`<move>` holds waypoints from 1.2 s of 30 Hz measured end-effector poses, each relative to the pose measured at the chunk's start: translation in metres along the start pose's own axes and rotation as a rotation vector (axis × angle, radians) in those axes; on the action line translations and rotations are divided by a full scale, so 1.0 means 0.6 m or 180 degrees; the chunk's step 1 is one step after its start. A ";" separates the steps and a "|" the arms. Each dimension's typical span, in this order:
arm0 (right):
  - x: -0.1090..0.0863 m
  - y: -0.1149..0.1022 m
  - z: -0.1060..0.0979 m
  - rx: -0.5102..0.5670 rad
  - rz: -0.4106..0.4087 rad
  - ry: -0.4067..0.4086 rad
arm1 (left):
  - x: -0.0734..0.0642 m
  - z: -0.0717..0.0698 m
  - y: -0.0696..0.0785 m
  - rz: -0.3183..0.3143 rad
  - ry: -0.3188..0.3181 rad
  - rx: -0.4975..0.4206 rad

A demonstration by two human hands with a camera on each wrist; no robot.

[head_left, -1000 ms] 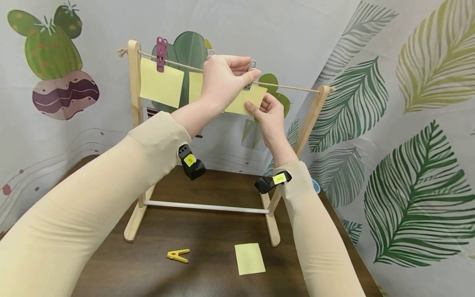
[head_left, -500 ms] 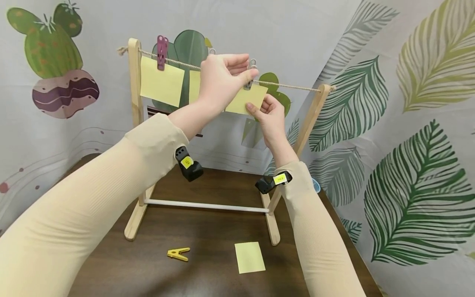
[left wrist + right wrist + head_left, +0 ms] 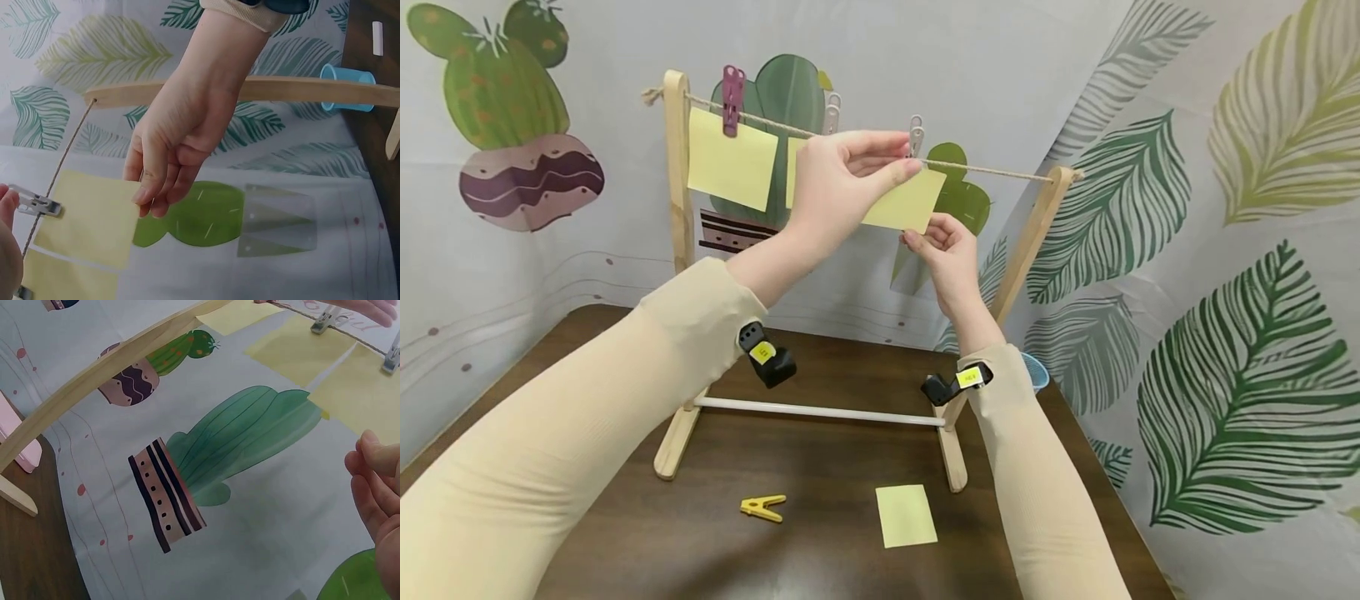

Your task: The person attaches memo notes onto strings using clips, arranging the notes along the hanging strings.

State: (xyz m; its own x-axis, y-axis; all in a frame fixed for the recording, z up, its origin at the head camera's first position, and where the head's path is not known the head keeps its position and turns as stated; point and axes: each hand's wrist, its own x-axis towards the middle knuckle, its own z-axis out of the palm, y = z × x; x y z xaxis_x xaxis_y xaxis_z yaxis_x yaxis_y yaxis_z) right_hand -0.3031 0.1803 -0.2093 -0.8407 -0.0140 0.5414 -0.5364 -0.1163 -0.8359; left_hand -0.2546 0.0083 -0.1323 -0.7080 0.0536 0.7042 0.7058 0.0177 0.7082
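Observation:
Three yellow sticky notes hang in a row on a rope [image 3: 992, 172]. A grey clothespin [image 3: 917, 136] stands upright on the rope over the rightmost sticky note [image 3: 904, 200]. My left hand [image 3: 838, 179] is right beside this clothespin, fingers extended and thumb apart from them; in the right wrist view its straight fingers [image 3: 369, 309] are off the clothespin [image 3: 392, 360]. My right hand [image 3: 952, 258] pinches the lower right corner of the same note between thumb and fingers, also seen in the left wrist view. My left hand partly hides the middle note [image 3: 792, 167].
The rope spans a wooden frame [image 3: 679, 167] with a white lower bar [image 3: 820, 412]. A purple clothespin [image 3: 732, 100] holds the leftmost note [image 3: 730, 162]. On the table lie a yellow clothespin [image 3: 763, 506] and another note [image 3: 907, 517]. A blue container [image 3: 1036, 372] stands behind the right arm.
My left hand has let go of the grey clothespin, which now stands more exposed on the rope. My right hand has slid down to the note's lower corner.

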 end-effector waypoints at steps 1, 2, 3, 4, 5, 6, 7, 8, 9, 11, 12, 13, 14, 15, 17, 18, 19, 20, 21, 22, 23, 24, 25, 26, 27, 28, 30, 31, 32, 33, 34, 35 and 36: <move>-0.002 0.003 -0.002 0.0027 -0.0004 -0.0009 | -0.005 -0.001 -0.003 -0.0001 -0.0023 -0.0005; -0.005 0.007 -0.004 0.0062 -0.0012 -0.0017 | -0.009 -0.002 -0.006 -0.0012 -0.0047 -0.0006; -0.007 0.010 -0.006 0.0080 -0.0022 -0.0023 | -0.014 -0.004 -0.009 -0.0032 -0.0065 -0.0031; -0.010 0.014 -0.008 0.0099 -0.0031 -0.0031 | -0.018 -0.006 -0.012 -0.0039 -0.0081 -0.0045; -0.013 0.018 -0.009 0.0114 -0.0037 -0.0046 | -0.022 -0.008 -0.016 -0.0054 -0.0093 -0.0050; -0.017 0.021 -0.010 0.0115 -0.0046 -0.0064 | -0.027 -0.010 -0.019 -0.0073 -0.0098 -0.0044; -0.020 0.025 -0.011 0.0117 -0.0049 -0.0079 | -0.031 -0.014 -0.023 -0.0102 -0.0103 -0.0022; -0.025 0.028 -0.012 0.0098 -0.0047 -0.0091 | -0.035 -0.017 -0.027 -0.0124 -0.0114 0.0008; -0.030 0.032 -0.013 0.0065 -0.0036 -0.0103 | -0.039 -0.020 -0.032 -0.0152 -0.0127 0.0039; -0.041 0.040 -0.016 0.0030 0.0007 -0.0115 | -0.045 -0.027 -0.044 -0.0211 -0.0164 0.0128; -0.046 0.045 -0.018 0.0005 0.0036 -0.0119 | -0.049 -0.031 -0.051 -0.0244 -0.0187 0.0158; -0.053 0.049 -0.020 -0.0024 0.0073 -0.0121 | -0.052 -0.034 -0.058 -0.0277 -0.0222 0.0172; -0.059 0.054 -0.023 -0.0064 0.0110 -0.0129 | -0.056 -0.038 -0.066 -0.0302 -0.0261 0.0173; -0.066 0.059 -0.027 -0.0099 0.0146 -0.0135 | -0.060 -0.041 -0.073 -0.0331 -0.0293 0.0170; -0.080 0.069 -0.034 -0.0210 0.0208 -0.0152 | -0.071 -0.047 -0.088 -0.0361 -0.0345 0.0168; -0.087 0.074 -0.038 -0.0278 0.0231 -0.0173 | -0.076 -0.051 -0.095 -0.0381 -0.0367 0.0175; -0.094 0.079 -0.042 -0.0343 0.0250 -0.0183 | -0.082 -0.055 -0.101 -0.0392 -0.0383 0.0184; -0.101 0.084 -0.046 -0.0400 0.0262 -0.0192 | -0.088 -0.059 -0.108 -0.0403 -0.0395 0.0192; -0.108 0.090 -0.050 -0.0452 0.0272 -0.0199 | -0.094 -0.062 -0.115 -0.0415 -0.0404 0.0207; -0.116 0.096 -0.055 -0.0508 0.0274 -0.0220 | -0.100 -0.066 -0.122 -0.0442 -0.0415 0.0211; -0.124 0.103 -0.059 -0.0549 0.0281 -0.0236 | -0.107 -0.070 -0.130 -0.0481 -0.0425 0.0211; -0.132 0.110 -0.064 -0.0586 0.0282 -0.0248 | -0.113 -0.074 -0.138 -0.0522 -0.0439 0.0198; -0.140 0.116 -0.068 -0.0625 0.0285 -0.0253 | -0.119 -0.078 -0.145 -0.0566 -0.0455 0.0185; -0.149 0.123 -0.073 -0.0662 0.0292 -0.0257 | -0.125 -0.082 -0.154 -0.0603 -0.0479 0.0185; -0.157 0.130 -0.077 -0.0709 0.0304 -0.0264 | -0.132 -0.085 -0.161 -0.0649 -0.0501 0.0186; -0.166 0.137 -0.081 -0.0751 0.0308 -0.0268 | -0.139 -0.089 -0.170 -0.0686 -0.0524 0.0182; -0.182 0.151 -0.087 -0.0785 0.0364 -0.0247 | -0.154 -0.097 -0.186 -0.0740 -0.0550 0.0185; -0.190 0.158 -0.089 -0.0788 0.0407 -0.0247 | -0.163 -0.101 -0.193 -0.0759 -0.0553 0.0196; -0.197 0.165 -0.092 -0.0793 0.0446 -0.0252 | -0.171 -0.106 -0.201 -0.0778 -0.0551 0.0196; -0.203 0.172 -0.094 -0.0829 0.0480 -0.0261 | -0.180 -0.109 -0.208 -0.0798 -0.0540 0.0192; -0.209 0.179 -0.095 -0.0835 0.0514 -0.0270 | -0.190 -0.113 -0.215 -0.0814 -0.0525 0.0193; -0.215 0.186 -0.095 -0.0850 0.0558 -0.0283 | -0.199 -0.117 -0.222 -0.0830 -0.0505 0.0182; -0.221 0.193 -0.096 -0.0885 0.0590 -0.0315 | -0.209 -0.121 -0.230 -0.0853 -0.0481 0.0164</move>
State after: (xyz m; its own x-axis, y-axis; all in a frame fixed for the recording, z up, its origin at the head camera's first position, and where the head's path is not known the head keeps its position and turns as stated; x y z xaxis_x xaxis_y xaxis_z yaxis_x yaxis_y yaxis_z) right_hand -0.2582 0.2257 -0.3829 -0.9217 -0.1074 0.3726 -0.3864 0.1722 -0.9061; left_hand -0.2653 -0.0730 -0.3146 -0.8600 0.1881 0.4745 0.4975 0.1016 0.8615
